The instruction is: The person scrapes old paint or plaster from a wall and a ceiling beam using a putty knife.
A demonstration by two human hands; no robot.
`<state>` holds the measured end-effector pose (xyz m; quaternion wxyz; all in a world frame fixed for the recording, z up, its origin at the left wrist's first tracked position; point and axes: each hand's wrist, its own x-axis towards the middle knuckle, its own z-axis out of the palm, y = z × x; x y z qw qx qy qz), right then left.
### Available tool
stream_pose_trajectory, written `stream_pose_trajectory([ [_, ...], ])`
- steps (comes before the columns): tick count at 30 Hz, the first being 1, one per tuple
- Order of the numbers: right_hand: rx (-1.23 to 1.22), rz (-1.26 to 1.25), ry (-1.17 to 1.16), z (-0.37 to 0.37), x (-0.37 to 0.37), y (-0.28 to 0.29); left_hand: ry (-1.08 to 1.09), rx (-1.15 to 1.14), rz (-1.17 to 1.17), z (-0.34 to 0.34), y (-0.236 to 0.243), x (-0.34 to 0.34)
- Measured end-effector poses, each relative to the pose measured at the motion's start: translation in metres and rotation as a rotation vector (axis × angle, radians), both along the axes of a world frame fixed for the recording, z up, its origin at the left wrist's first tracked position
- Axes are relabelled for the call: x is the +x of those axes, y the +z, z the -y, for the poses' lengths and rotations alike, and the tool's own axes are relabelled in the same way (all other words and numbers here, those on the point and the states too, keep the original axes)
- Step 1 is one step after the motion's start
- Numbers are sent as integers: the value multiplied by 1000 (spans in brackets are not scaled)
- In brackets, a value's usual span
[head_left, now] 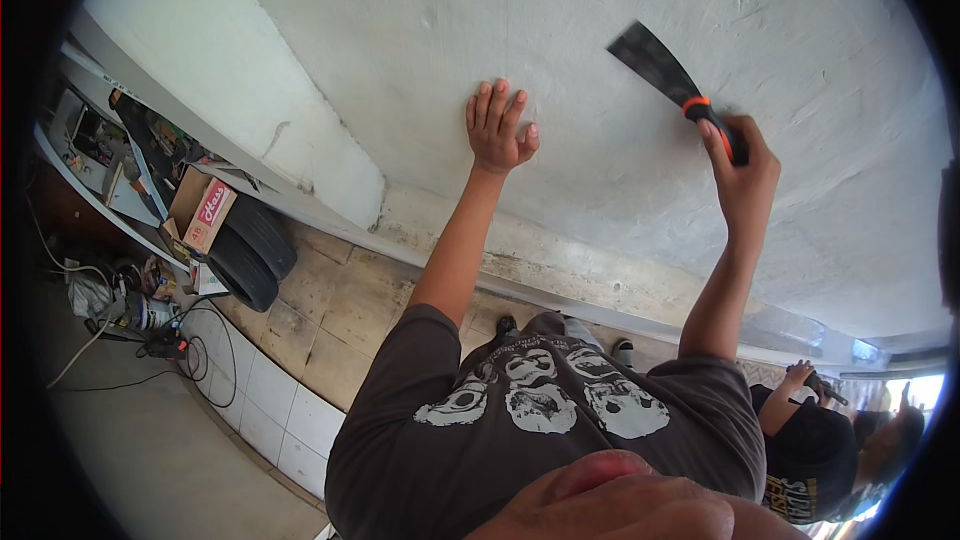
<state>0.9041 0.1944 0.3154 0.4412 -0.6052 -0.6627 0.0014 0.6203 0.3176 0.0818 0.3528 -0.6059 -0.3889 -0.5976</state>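
My right hand [745, 170] is closed around the black and orange handle of a putty knife [655, 62]. Its wide dark blade points up and to the left, close to the pale grey plastered wall [400, 50]; whether the blade touches the surface I cannot tell. To the left of it, my left hand [496, 130] rests against the same wall with the fingers stretched out and slightly spread, holding nothing. Faint streaks and small bumps mark the plaster around both hands.
At the left stand black tyres [252, 255] with an open cardboard box [203, 212] beside them, near cluttered shelves. Black cables [210, 365] trail over the floor. At the lower right another person [815, 450] holds a dark tool [827, 389]. A ledge [560, 270] runs below the wall.
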Motion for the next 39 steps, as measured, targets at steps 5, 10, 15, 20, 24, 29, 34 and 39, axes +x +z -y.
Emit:
stream_pose_trajectory([
  [5,-67,-129,-82,35,79,-76,21,27,-57,1,5,-1],
  [10,-25,-269,-85,48,123,-106,6,17,-53,2,7,1],
  [15,9,-371,-121,44,116,-102,9,1,-66,4,9,2],
  [20,166,-327,-15,28,81,-76,-39,-5,-43,9,11,8],
  [24,318,-537,23,16,67,-44,-53,-25,-33,12,12,7],
  [29,272,-654,66,14,65,-50,-47,-162,-45,19,3,4],
  [34,198,-725,60,22,67,-76,23,-178,-76,18,-7,-1],
  [39,244,-881,298,37,112,-61,49,-136,-101,10,-11,-3],
])
